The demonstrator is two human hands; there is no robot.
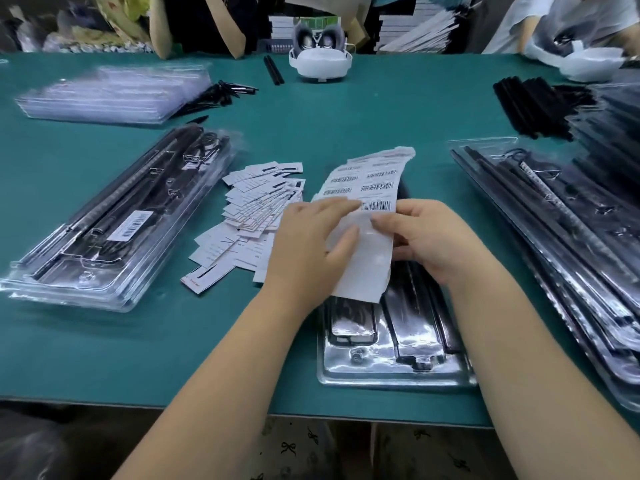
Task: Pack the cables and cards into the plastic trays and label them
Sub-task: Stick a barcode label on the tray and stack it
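Both hands, left hand (317,237) and right hand (420,233), are pinching the label sheet (367,216) over a packed tray (394,372), cards (252,209) lying just left of the grip.

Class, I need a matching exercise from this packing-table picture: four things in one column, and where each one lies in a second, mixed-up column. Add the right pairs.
Things
1. barcode label sheet
2. white cards
3. labelled packed tray
4. stack of empty clear trays

Places
A. far left of the green table
B. held in both hands, over the middle tray
C. near left, a barcode sticker on its lid
D. fanned in a pile just left of the left hand

Pairs: 1-B, 2-D, 3-C, 4-A
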